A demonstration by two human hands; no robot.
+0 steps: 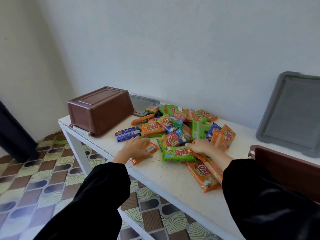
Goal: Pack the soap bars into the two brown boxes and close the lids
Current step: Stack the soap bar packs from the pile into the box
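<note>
Spread across the middle of the white desk point(169, 181), a loose heap of soap bars point(174, 125) in orange, green and blue wrappers, none inside a box. At the desk's far left end, a brown box point(100, 110) turned bottom up, rim down on the surface. Behind it, flat on the desk and partly hidden, a grey lid point(144, 103). At the right edge of view, only partly seen, a second brown box point(285, 172), near the heap's right side. Far right, a second grey lid point(290, 115) tilted against the wall point(173, 49), lower edge on the desk.

At the near-left fringe of the heap, the left hand point(136, 147), palm down, grip closed round an orange soap bar point(149, 150) lying flat near the desk's front edge. Fingers curled over the bar's far side, thumb along its near side. Just beyond that hand, a blue soap bar point(128, 134), apart from the upturned box.

At the heap's near edge, the right hand point(199, 146), palm down, fingers bent onto orange bars just beside a green soap bar point(178, 154). Impossible to tell whether this grip holds a bar or only rests there.

Both arms in black sleeves point(97, 196). Below the desk, a patterned tile floor point(43, 170).
</note>
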